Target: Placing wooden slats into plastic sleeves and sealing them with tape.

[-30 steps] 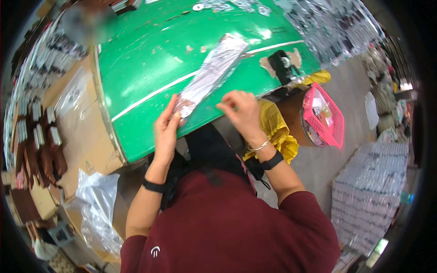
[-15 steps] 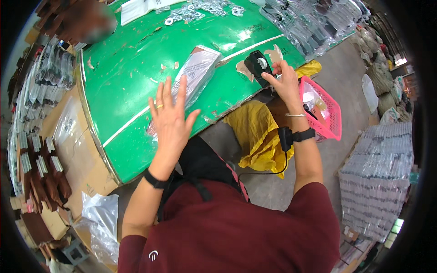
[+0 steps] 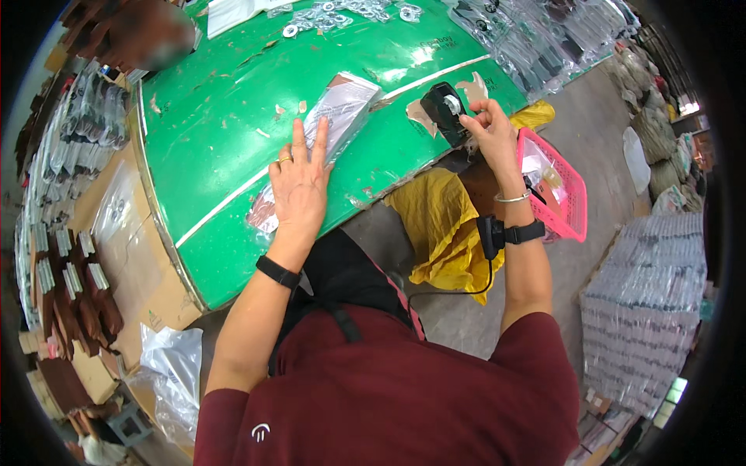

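My left hand lies flat, fingers stretched, over a long clear plastic-bagged package on the green tabletop. Brown ends and a pale printed sheet show through the bag, and my palm hides part of it. At the table's near edge, my right hand is at a black tape dispenser with a white roll. Its thumb and fingertips come together in a pinch at the dispenser's right side. Whatever is between them is too small to make out.
A pink basket of scraps stands below my right forearm, beside yellow sacking. Bagged pieces are piled at the far right, with small ring-shaped parts further left. Wrapped stacks stand on the floor at right.
My left hand has come down onto the bagged package, its fingers closer together. The right hand's fingers have drawn into a pinch beside the dispenser.
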Tool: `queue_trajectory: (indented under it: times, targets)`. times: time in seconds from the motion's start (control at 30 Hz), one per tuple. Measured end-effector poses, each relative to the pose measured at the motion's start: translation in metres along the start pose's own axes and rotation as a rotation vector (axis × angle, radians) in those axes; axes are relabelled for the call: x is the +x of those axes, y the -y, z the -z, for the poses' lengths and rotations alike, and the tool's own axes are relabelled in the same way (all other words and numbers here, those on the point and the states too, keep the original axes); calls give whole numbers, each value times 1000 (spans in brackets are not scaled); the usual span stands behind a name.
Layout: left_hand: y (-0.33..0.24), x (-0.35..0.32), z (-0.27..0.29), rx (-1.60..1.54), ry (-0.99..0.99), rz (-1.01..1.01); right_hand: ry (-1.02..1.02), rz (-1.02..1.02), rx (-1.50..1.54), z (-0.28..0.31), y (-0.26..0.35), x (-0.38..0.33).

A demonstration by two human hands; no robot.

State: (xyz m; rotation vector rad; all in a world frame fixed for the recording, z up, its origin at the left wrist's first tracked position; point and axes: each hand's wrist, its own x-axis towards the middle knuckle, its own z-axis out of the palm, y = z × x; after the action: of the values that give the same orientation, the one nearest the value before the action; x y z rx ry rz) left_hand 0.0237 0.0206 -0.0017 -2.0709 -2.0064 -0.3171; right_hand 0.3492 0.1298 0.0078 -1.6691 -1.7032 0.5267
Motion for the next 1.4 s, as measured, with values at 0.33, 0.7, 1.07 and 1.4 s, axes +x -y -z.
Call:
queue_trajectory:
  times: [0.33, 0.7, 1.07, 1.4]
  targets:
    - [4, 0, 4, -8, -14, -27, 148, -151, 618, 28, -27, -49]
    - [4, 0, 6, -51, -19, -21, -32, -190, 771, -14, -39, -52]
    - [3, 2, -6, -46, -37, -33, 40, -279, 479, -36, -74, -67]
    - [4, -1, -8, -109, -71, -7, 474, 2, 821, -101, 126, -45]
